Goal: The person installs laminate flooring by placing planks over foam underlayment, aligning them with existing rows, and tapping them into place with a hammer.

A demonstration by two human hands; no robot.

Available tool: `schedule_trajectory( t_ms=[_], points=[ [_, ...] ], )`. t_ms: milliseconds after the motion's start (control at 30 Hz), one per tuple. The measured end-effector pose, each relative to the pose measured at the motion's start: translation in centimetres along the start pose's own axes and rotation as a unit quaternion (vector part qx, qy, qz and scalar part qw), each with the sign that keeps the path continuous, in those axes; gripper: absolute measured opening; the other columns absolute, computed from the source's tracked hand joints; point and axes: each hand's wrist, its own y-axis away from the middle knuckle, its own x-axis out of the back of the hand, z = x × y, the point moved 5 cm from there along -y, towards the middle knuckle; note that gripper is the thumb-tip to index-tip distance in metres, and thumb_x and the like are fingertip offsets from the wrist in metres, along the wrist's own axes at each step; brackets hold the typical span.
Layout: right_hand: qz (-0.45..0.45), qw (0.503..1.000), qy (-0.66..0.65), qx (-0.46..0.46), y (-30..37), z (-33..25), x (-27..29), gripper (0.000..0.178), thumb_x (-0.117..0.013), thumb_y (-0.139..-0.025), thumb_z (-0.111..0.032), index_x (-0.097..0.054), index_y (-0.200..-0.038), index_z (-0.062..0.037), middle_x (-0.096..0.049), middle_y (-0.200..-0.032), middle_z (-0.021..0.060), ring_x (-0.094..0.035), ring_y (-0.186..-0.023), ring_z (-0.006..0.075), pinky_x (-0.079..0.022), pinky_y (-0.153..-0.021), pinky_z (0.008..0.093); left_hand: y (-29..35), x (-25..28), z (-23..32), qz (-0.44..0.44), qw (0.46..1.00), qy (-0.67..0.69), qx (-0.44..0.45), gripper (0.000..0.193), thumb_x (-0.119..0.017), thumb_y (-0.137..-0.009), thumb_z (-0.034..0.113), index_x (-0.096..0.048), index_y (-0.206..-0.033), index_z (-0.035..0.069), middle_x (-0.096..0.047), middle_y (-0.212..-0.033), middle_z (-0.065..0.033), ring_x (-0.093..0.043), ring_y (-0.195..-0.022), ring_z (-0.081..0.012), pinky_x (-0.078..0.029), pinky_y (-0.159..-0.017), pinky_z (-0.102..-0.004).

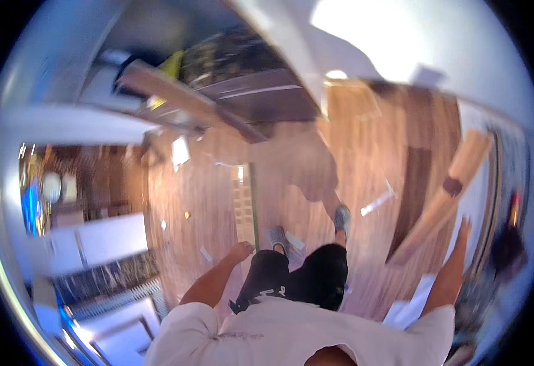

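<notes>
My left hand (241, 251) hangs beside my left leg, its fingers blurred and looking curled. It appears next to the lower end of a narrow strip with a greenish edge (255, 210); contact between them cannot be made out. My right hand (464, 229) hangs out to the right with its fingers stretched and nothing visible in it. Nearest to it is a long light-brown wooden plank (435, 210) with a dark patch, lying slantwise. A darker plank (414, 189) lies beside that one.
Wood-look flooring (200, 189) spreads around my feet, with a white strip (377, 203) and small scraps on it. Ahead, a long board (175, 91) slants beside a dark countertop (236, 61). White cabinets (111, 241) stand at the left, a white wall (493, 55) at the right.
</notes>
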Motion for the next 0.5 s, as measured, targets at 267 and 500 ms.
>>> schedule_trajectory(
  t_ms=[267, 500],
  points=[
    [-0.514, 0.717, -0.381, -0.277, 21.3, 4.7, -25.6, 0.032, -0.047, -0.096, -0.037, -0.063, -0.096, -0.0085, -0.055, -0.082, 0.0033, -0.053, -0.069, 0.0179, -0.045, -0.058, 0.0303, 1.2, -1.6, -4.4, 0.097, 0.929, 0.354, -0.044, 0.037, -0.06, -0.089, 0.038, -0.07, -0.095, 0.003, -0.069, -0.08, -0.0143, -0.067, -0.075, -0.0262, -0.053, -0.074, -0.0384],
    [-0.459, 0.87, 0.015, -0.177, 45.2, -12.3, -31.9, 0.026, -0.059, -0.095, -0.022, -0.059, -0.112, -0.0022, -0.069, -0.089, 0.0135, -0.068, -0.07, 0.0194, -0.052, -0.055, 0.0306, -5.7, 14.0, -14.4, 0.174, 0.907, 0.382, -0.018, 0.04, -0.06, -0.091, 0.033, -0.065, -0.118, 0.004, -0.07, -0.093, -0.0174, -0.067, -0.078, -0.0282, -0.052, -0.076, -0.0407]
  ],
)
